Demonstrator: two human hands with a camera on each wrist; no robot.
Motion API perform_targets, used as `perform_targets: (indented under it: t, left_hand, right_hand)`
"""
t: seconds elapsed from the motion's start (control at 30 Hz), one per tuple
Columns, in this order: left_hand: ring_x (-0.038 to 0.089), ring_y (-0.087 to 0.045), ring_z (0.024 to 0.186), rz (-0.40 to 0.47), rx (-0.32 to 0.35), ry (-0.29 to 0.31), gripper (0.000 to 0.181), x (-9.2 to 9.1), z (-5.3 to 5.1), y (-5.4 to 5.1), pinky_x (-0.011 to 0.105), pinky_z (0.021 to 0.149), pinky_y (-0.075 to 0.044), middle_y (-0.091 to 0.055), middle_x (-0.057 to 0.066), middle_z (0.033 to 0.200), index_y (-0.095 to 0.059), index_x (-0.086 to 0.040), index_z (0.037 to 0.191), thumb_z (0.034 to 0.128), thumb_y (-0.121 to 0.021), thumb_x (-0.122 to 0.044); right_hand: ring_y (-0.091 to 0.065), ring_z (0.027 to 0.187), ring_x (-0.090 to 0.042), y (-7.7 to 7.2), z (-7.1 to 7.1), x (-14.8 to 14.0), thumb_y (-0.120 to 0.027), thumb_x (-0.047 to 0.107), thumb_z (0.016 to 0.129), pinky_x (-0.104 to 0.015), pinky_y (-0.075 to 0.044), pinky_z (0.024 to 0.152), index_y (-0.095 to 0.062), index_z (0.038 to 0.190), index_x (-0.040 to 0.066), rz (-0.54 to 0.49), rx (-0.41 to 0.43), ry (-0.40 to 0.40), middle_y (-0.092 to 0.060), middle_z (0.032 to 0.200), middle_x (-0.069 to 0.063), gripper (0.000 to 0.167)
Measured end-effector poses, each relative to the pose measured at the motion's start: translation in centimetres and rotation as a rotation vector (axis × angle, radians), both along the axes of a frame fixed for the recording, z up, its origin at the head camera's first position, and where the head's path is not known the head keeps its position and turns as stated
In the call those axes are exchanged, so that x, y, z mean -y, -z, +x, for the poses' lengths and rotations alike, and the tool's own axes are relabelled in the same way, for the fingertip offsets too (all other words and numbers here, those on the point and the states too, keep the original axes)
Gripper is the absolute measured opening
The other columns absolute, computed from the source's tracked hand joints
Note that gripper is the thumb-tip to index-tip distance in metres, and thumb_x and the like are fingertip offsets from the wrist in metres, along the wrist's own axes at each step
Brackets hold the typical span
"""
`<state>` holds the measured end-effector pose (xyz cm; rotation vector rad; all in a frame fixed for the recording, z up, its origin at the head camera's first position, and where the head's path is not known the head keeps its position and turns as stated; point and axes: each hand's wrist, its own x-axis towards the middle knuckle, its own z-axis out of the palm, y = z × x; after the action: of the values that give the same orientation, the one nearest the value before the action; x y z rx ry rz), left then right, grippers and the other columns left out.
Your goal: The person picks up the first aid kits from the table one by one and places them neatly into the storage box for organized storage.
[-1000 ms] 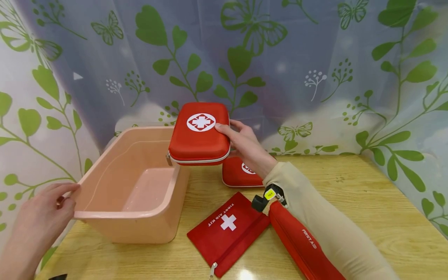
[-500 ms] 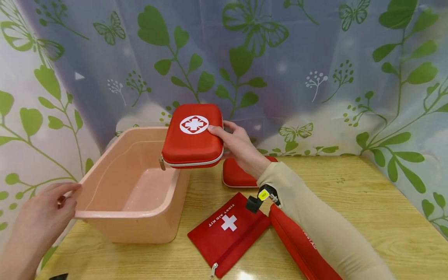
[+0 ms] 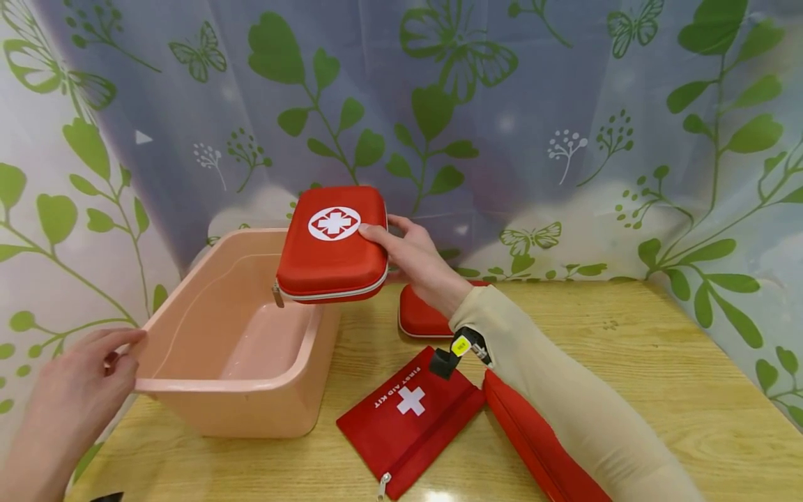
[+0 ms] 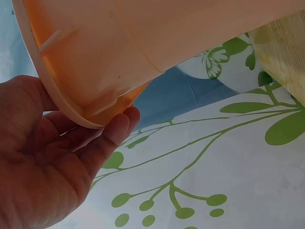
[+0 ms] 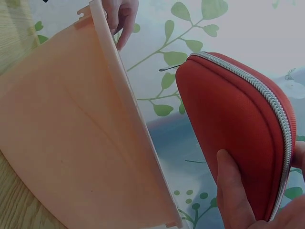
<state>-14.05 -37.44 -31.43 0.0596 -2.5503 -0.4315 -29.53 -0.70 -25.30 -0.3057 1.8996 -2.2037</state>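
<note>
Because the right forearm and its beige sleeve (image 3: 564,390) cross the view, several things are only partly visible. A second red case (image 3: 422,315) lies on the wooden table (image 3: 659,362) behind the right hand (image 3: 420,261), which covers part of its top. A long red pouch (image 3: 539,443) runs under the line of the sleeve and is cut off by the bottom edge; any lettering on it is hidden. A dark object (image 3: 108,497) at the lower left edge shows too little to identify. The flat red pouch (image 3: 408,429) lies between the pink bin (image 3: 219,385) and the long pouch; its "FIRST AID KIT" print is legible, its upper right part overlapped by the black wrist device (image 3: 447,361).

Right hand: grasping the zipped red case (image 3: 332,261) by its right side, thumb on the upper face beside the white emblem, fingers behind and largely hidden. Case is aloft, tilted, emblem face toward the head camera, and masks part of the bin's far right rim. Right wrist view shows a gap between case and bin; exact height above the rim cannot be told.

Left hand (image 3: 81,390): pinching the bin's near left rim, thumb and fingers on either side of the edge. Left wrist view confirms contact; fingers partly curled beneath the lip.
</note>
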Motion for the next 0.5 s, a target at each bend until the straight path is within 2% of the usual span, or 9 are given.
perform_targets:
  t: [0.37, 0.43, 0.5]
  left_hand:
    - [0.030, -0.057, 0.073, 0.011, 0.038, 0.005, 0.028, 0.1, 0.1, -0.2, 0.028, 0.054, -0.037, -0.060, 0.023, 0.114, -0.066, 0.007, 0.110, 0.0854, -0.055, 0.000]
    - [0.021, -0.057, 0.071, 0.012, 0.021, 0.015, 0.028, 0.3, 0.1, -0.1, 0.024, 0.054, -0.037, -0.061, 0.022, 0.113, -0.067, 0.005, 0.110, 0.0853, -0.056, -0.001]
    - [0.018, -0.059, 0.070, 0.011, 0.009, 0.021, 0.027, 0.5, 0.1, -0.1, 0.022, 0.054, -0.037, -0.062, 0.022, 0.113, -0.068, 0.004, 0.109, 0.0852, -0.057, -0.001]
  right_hand:
    - [-0.069, 0.071, -0.021, -0.4, 0.1, 1.2, -0.070, 0.027, 0.089, -0.035, -0.057, 0.059, -0.038, 0.146, 0.012, -0.028, -0.016, -0.038, -0.069, 0.103, -0.016, 0.066]
    - [-0.069, 0.071, -0.020, -0.4, 0.1, 1.5, -0.070, 0.028, 0.090, -0.036, -0.057, 0.059, -0.039, 0.146, 0.012, -0.011, -0.024, -0.040, -0.070, 0.103, -0.015, 0.066]
    - [-0.069, 0.072, -0.021, -0.5, 0.1, 1.9, -0.070, 0.028, 0.089, -0.037, -0.058, 0.060, -0.039, 0.146, 0.012, 0.009, -0.031, -0.042, -0.070, 0.102, -0.015, 0.066]
